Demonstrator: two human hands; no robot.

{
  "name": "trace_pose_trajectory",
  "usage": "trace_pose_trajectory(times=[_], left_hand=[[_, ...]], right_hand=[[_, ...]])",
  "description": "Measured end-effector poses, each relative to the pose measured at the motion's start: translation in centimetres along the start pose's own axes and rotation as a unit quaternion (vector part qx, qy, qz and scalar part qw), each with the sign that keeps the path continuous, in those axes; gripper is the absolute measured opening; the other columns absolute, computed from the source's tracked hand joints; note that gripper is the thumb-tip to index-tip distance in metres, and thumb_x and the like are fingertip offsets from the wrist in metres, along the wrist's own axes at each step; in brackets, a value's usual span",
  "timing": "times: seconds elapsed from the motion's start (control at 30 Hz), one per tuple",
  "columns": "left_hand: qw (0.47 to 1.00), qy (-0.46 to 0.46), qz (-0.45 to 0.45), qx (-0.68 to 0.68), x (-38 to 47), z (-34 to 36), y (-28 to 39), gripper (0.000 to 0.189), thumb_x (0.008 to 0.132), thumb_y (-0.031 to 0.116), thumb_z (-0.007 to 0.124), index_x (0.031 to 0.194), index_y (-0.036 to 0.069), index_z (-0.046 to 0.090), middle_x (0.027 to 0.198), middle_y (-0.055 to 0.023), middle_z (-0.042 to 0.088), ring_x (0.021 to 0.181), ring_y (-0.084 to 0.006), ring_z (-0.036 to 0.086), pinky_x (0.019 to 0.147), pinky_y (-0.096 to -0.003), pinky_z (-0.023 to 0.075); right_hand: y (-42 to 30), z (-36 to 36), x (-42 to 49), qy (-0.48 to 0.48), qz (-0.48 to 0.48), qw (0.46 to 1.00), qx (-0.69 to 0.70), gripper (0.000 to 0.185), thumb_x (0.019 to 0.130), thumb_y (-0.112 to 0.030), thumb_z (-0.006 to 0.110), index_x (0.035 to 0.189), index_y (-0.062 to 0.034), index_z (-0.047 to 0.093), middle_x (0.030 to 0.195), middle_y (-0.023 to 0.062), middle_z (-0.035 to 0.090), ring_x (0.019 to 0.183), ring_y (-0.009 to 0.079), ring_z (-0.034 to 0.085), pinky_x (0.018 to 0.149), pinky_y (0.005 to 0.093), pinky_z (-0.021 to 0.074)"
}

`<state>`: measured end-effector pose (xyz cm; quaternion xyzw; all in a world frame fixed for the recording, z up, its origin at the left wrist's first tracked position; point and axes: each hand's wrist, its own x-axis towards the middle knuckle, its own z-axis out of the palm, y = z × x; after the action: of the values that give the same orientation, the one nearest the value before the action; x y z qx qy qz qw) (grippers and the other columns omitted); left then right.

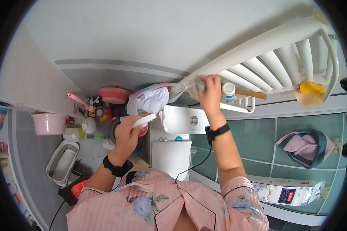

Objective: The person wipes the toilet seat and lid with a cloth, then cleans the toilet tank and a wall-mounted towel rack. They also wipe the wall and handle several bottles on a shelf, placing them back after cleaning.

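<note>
My left hand [123,138] grips a flat white object [145,120] by its edge, left of the white toilet tank [176,119]. I cannot tell exactly what it is; it could be a lid. My right hand [211,96] is over the lower end of a white towel radiator [243,59], its fingers around a rounded grey-green thing [201,85] that looks like a scouring ball. Just right of those fingers, a white bottle [228,91] with a blue-marked label stands on the radiator's rack. A white plastic bag [154,99] hangs beside the tank.
Below the tank is the closed toilet lid [171,157]. At left are a pink bucket [50,124], a grey-white basin [63,163], jugs and a red basin [114,95]. A tissue pack [287,192] and folded cloth [306,147] are at the right. A cable [195,166] trails from my right wrist.
</note>
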<state>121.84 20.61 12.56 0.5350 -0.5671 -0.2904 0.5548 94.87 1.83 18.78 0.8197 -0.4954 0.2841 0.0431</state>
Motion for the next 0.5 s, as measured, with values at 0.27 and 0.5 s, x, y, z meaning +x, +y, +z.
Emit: trace_pose_trajectory(times=[0.27, 0.5], left_hand=[[0.999, 0.017, 0.010, -0.039, -0.5, 1.4, 1.7, 0.018, 0.088, 0.004, 0.065, 0.106, 0.001, 0.063, 0.099, -0.0170, 0.067, 0.087, -0.0355, 0.066, 0.077, -0.0381, 0.0515], [1.000, 0.019, 0.009, 0.001, -2.0, 0.8, 1.4, 0.020, 0.088, 0.006, 0.067, 0.107, 0.001, 0.063, 0.097, -0.0160, 0.067, 0.087, -0.0352, 0.066, 0.076, -0.0380, 0.0516]], right_hand=[[1.3, -4.6, -3.9, -0.010, -0.001, 0.999, 0.030, 0.027, 0.070, -0.003, 0.078, 0.090, -0.0038, 0.062, 0.095, 0.0122, 0.063, 0.092, 0.0365, 0.058, 0.083, 0.0435, 0.0477], [0.8, -2.6, -1.7, -0.055, 0.063, 0.996, -0.024, 0.023, 0.069, -0.005, 0.075, 0.088, -0.0051, 0.062, 0.096, 0.0126, 0.063, 0.093, 0.0365, 0.058, 0.081, 0.0445, 0.0472]])
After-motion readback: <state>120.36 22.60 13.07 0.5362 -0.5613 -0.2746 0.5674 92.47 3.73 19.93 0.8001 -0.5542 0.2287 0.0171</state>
